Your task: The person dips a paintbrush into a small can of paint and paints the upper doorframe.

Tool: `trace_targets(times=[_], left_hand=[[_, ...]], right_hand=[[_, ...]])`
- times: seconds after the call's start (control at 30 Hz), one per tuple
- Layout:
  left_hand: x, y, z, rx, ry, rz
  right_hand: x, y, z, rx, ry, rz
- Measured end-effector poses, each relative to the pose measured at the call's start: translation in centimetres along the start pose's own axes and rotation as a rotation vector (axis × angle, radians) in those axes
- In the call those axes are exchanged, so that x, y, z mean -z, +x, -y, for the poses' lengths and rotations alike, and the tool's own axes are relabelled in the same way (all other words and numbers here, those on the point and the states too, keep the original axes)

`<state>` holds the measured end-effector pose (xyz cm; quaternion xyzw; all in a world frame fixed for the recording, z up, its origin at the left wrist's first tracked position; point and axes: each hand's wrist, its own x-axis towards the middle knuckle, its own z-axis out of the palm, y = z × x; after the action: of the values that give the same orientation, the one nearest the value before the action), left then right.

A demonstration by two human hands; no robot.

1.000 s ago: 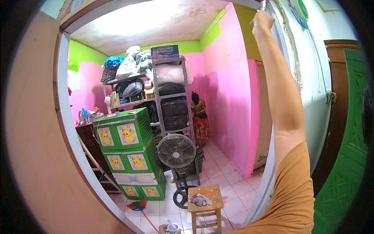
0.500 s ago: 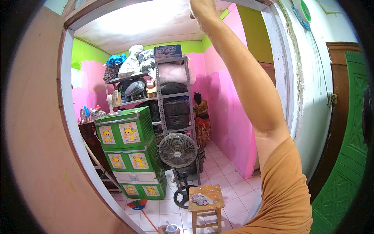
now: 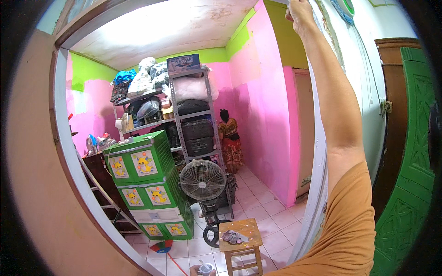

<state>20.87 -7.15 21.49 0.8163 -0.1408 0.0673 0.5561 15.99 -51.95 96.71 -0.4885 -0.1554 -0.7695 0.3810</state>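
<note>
My right arm, in an orange-brown sleeve, reaches up along the right side of the doorway. At its end my right hand (image 3: 301, 14) is closed near the upper right of the white door frame (image 3: 318, 152); anything in its fingers is hidden. At the lower edge my left hand (image 3: 194, 270), partly cut off, holds a small white cup (image 3: 206, 268) with a thin stick-like thing standing in it. A wooden stool (image 3: 239, 228) stands just beyond the cup, with a crumpled grey cloth (image 3: 234, 237) on its paint-spotted top.
Past the doorway stand a black fan (image 3: 202, 180), a green drawer cabinet (image 3: 156, 193) and a loaded metal shelf (image 3: 180, 110). A broom (image 3: 162, 246) lies on the tiled floor; a ladder (image 3: 107, 198) leans left. Another person (image 3: 230, 142) stands by the pink wall. A green door (image 3: 410, 184) is at right.
My right hand has shifted rightward from the top middle toward the upper right of the door frame. The view has moved slightly; the left hand still holds the cup.
</note>
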Motion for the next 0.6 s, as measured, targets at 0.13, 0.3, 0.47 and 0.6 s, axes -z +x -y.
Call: trace_targets(times=[0.13,0.3,0.47,0.6], left_hand=[[-0.6,0.4,-1.0,0.006,0.008,0.028],[-1.0,0.1,-0.6,-0.006,-0.004,0.021],[-0.8,-0.5,-1.1,0.014,-0.026,0.000],[-1.0,-0.6,-0.7,0.014,-0.035,-0.002]], right_hand=[[2.8,1.2,-0.5,-0.053,-0.034,-0.184],[1.6,0.4,0.3,-0.093,0.092,-0.288],[-3.0,-0.6,0.8,-0.078,0.103,-0.297],[-4.0,-2.8,1.7,-0.027,0.147,-0.024]])
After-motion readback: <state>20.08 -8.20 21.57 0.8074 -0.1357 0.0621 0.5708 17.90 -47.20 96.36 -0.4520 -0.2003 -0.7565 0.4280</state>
